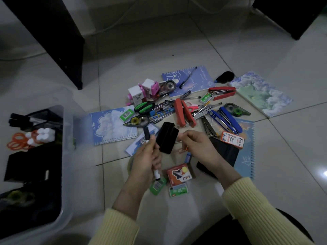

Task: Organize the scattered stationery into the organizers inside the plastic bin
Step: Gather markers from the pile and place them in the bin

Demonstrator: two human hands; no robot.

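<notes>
black block [167,138] between left fingers [150,147] and right fingers [185,137]

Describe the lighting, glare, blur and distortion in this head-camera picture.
Head view: dim, cool light throughout; bright glare on the floor at the right edge; wide-angle bending of tile seams; bin and sleeves look soft, the Eagle box legible.

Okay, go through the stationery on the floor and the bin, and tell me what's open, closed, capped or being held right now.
clear plastic bin: open, no lid on it
black-capped white marker: capped, gripped by left hand
black rectangular eraser: lifted, right hand pinches its edge
red plastic stapler at the far side: swung open
blue cloud-print spiral notebook: closed
</notes>
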